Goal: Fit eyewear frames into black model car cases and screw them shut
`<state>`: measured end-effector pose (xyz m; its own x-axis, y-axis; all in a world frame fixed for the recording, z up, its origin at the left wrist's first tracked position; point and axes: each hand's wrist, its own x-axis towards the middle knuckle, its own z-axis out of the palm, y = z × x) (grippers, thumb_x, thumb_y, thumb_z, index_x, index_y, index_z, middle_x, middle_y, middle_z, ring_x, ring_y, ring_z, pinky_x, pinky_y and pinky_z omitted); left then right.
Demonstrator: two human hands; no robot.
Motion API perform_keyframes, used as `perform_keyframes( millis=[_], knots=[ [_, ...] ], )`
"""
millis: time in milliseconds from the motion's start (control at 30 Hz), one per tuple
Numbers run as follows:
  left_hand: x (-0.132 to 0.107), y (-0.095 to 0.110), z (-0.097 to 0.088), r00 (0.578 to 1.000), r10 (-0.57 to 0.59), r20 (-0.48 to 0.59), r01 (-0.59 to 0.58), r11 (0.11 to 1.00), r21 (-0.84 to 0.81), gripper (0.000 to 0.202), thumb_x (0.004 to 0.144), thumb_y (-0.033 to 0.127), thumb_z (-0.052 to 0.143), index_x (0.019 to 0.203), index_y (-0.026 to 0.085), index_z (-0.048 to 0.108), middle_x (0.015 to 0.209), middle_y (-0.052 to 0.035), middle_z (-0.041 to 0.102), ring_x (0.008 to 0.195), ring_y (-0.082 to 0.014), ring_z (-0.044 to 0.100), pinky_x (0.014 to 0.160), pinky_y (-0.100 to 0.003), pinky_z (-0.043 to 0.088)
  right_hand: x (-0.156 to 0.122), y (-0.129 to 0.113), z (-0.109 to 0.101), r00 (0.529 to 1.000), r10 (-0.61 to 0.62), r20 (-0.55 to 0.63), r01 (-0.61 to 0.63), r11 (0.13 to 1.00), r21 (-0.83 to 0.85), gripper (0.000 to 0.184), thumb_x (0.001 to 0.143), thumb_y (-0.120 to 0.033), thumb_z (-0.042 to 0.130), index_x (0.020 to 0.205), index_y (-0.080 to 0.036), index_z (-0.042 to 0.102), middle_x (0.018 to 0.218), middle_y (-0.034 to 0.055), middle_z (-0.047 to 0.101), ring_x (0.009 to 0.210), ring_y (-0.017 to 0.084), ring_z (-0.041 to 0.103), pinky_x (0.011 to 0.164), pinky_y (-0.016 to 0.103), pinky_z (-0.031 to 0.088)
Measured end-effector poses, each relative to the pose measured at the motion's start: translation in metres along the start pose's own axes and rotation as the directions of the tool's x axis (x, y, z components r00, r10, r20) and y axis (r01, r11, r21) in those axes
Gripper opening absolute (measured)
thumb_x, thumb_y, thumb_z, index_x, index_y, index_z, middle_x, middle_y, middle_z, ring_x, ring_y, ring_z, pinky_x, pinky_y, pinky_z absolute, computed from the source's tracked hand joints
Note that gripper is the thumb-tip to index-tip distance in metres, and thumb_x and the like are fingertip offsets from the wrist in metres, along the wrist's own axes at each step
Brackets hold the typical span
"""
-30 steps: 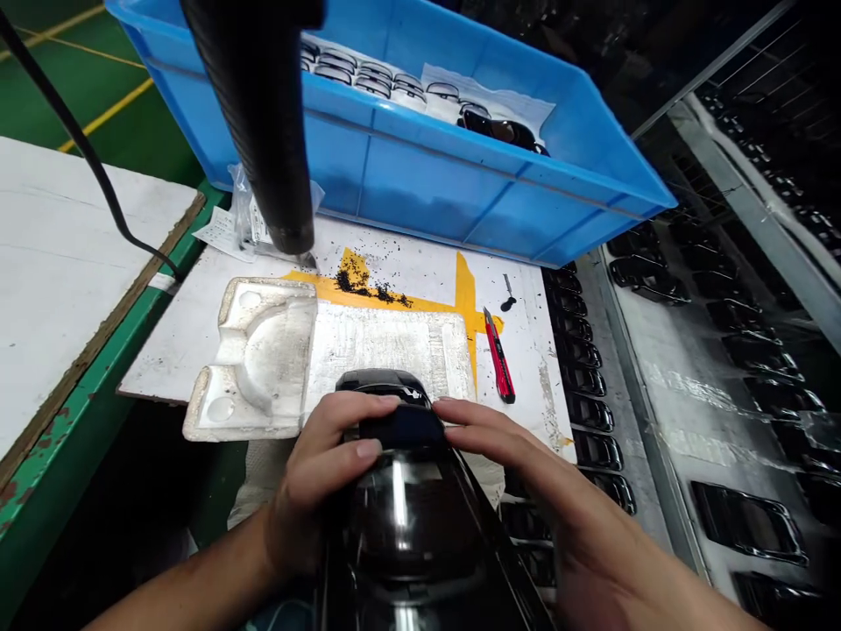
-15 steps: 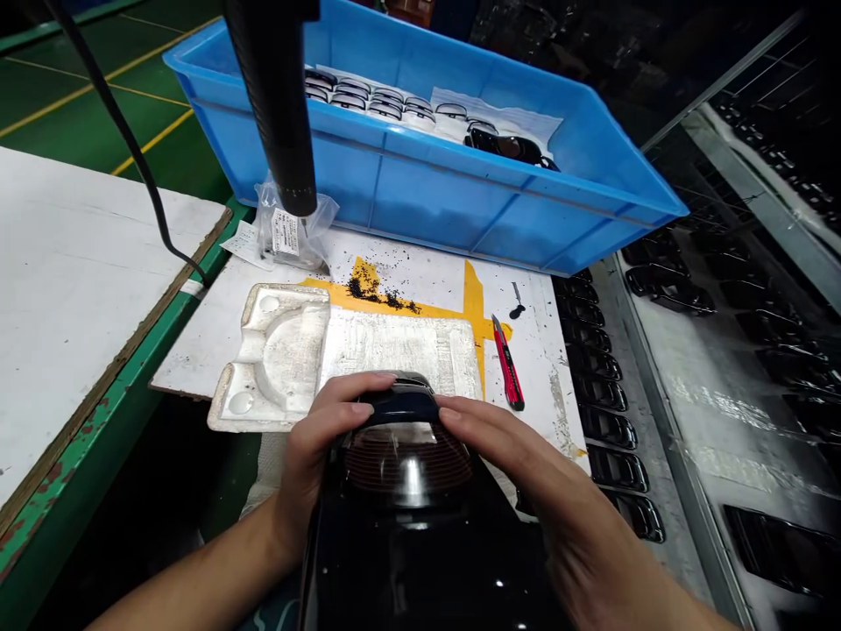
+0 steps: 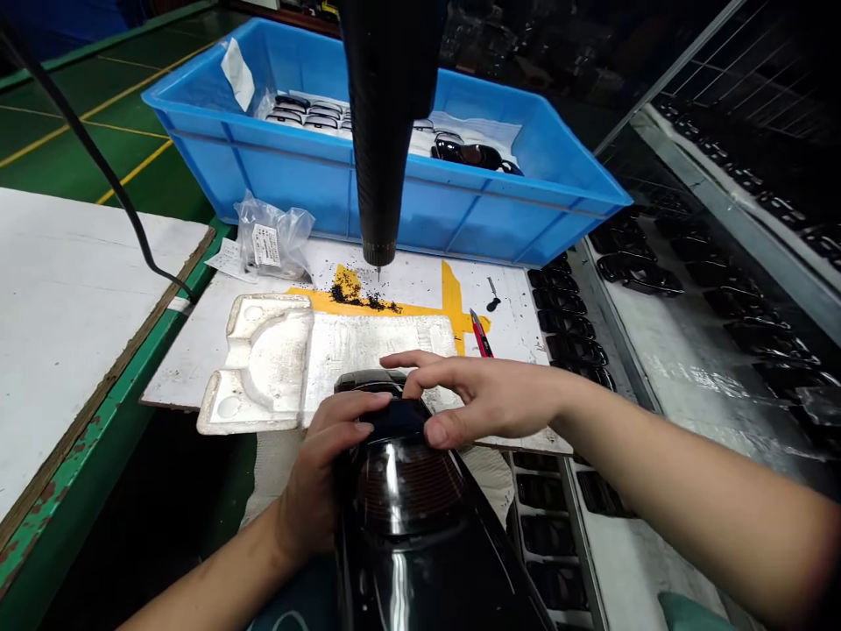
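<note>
A glossy black model car body point(image 3: 420, 561) fills the lower middle, its ribbed dark window facing up toward me. My left hand point(image 3: 328, 447) is wrapped around its left side, with thumb and finger lying on the panel by the window. Over the far end reaches my right hand point(image 3: 466, 394), fingers apart. Its thumb rests near the panel's right edge and a bent fingertip touches or nearly touches the far end. Just beyond lies a white foam block point(image 3: 269, 359) with a moulded hollow. Above the table hangs a black electric screwdriver point(image 3: 381, 175), bit pointing down.
Small black screws point(image 3: 355, 298) are scattered over yellow tape. A red utility knife point(image 3: 481, 335) lies to their right, a labelled plastic bag point(image 3: 272, 241) to their left. Behind stands a blue bin point(image 3: 308, 158) holding glossy parts. Rows of black car bodies point(image 3: 637, 272) line the right.
My right hand has lifted off the car body's right side and swung across its far end, fingers spreading. My left hand keeps its grip. The view has shifted, with the screwdriver now further right.
</note>
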<state>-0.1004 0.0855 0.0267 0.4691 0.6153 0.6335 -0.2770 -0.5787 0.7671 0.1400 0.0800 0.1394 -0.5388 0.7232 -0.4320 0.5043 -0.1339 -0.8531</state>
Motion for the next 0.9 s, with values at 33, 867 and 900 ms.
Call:
perform_keyframes(
  millis=[33,867,900],
  knots=[
    [-0.001,0.004,-0.001,0.998,0.013,0.067,-0.020,0.994,0.104,0.055,0.089,0.030,0.066,0.139,0.025,0.044,0.142,-0.0120,0.052,0.128,-0.0301,0.052,0.105,-0.055,0.046,0.001,0.000,-0.004,0.998,-0.050,0.031,0.050,0.999,-0.003,0.034,0.083,-0.052,0.072,0.099,-0.022,0.067,0.152,0.0045,0.040,0.146,0.024,0.030,0.119,0.040,0.028],
    [0.043,-0.031,0.036,0.848,-0.529,0.046,0.388,0.677,0.625,0.064,0.086,0.059,0.061,0.125,0.010,0.045,0.160,-0.0271,0.018,0.152,-0.0373,0.007,0.120,-0.060,0.021,0.062,0.019,-0.033,0.972,0.231,0.047,-0.153,0.770,-0.619,0.066,0.083,-0.039,0.072,0.141,-0.016,0.051,0.163,0.0106,-0.013,0.149,0.033,-0.014,0.123,0.054,0.011],
    [0.043,-0.032,0.036,0.852,-0.521,0.053,0.383,0.688,0.617,0.064,0.087,0.056,0.062,0.126,0.009,0.043,0.159,-0.0277,0.018,0.152,-0.0372,0.005,0.121,-0.060,0.021,0.063,0.019,-0.033,0.969,0.241,0.045,-0.162,0.768,-0.620,0.067,0.082,-0.037,0.072,0.142,-0.016,0.050,0.163,0.0110,-0.012,0.149,0.034,-0.013,0.123,0.054,0.011]
  ],
)
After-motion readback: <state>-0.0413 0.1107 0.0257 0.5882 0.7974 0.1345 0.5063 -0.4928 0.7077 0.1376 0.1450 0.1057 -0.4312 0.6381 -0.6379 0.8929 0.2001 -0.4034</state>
